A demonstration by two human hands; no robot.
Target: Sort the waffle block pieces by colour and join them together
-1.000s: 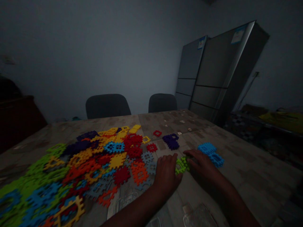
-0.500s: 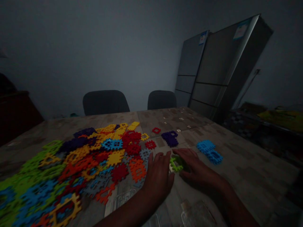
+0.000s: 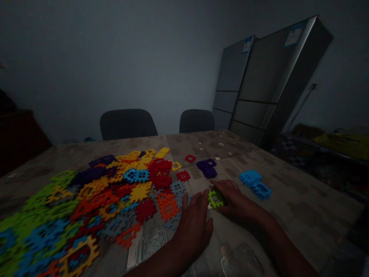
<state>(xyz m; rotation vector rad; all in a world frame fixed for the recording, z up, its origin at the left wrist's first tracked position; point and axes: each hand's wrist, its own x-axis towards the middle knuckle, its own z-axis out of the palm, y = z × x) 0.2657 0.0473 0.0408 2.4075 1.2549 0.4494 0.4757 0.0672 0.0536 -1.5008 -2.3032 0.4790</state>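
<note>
My right hand [image 3: 236, 199] grips a lime-green interlocking building piece [image 3: 215, 199] by its right side. This piece has toothed edges and a square opening; it stands close above the table, with part of it hidden by my fingers. Just left of it is my left hand [image 3: 193, 223], thumb apart from the fingers and fingertips close to the green edge; whether they touch it I cannot tell. Dark purple joined pieces [image 3: 206, 168] lie beyond my hands. Blue joined pieces [image 3: 255, 184] rest to the right.
A wide heap of toothed pieces in many colours, including a dark red square [image 3: 145, 210] and an orange piece [image 3: 167, 206], spreads over the left of the patterned table [image 3: 291, 207]. Two chairs [image 3: 128, 124] stand behind it. A refrigerator [image 3: 259, 80] is at the back right.
My left hand has come away from the green piece, which both hands held earlier. The right hand has turned the piece and shifted slightly left with it. The view has tilted a little.
</note>
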